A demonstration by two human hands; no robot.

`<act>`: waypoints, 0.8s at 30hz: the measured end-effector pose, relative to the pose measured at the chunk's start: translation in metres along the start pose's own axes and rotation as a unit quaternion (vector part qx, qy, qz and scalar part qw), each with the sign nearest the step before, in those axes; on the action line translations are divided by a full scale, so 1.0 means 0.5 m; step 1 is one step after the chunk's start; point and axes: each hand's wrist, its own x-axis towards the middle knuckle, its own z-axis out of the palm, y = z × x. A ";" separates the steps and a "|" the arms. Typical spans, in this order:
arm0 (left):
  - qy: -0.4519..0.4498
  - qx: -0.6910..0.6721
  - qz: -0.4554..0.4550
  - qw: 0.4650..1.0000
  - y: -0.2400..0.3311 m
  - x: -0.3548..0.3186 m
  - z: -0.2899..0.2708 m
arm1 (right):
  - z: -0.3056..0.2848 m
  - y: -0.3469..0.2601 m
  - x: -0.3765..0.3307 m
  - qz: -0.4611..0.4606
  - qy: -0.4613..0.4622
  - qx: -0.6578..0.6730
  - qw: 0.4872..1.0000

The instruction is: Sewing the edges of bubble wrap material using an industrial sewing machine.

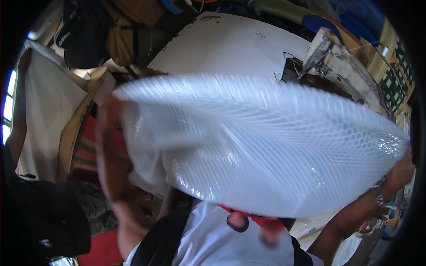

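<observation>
Grip clenched, the left hand (111, 111) and right hand (399, 174) hold 2 opposite ends of bubble wrap (266, 150).

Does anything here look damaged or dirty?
Yes: beyond the bubble wrap, dark blotches stand out on the white surface near its far-left edge, and the pale object at its right looks grimy or worn.
</observation>
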 end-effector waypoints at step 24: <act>0.031 0.231 -0.142 0.962 0.398 0.747 0.258 | 0.466 -0.192 -0.271 0.163 -0.357 0.164 0.905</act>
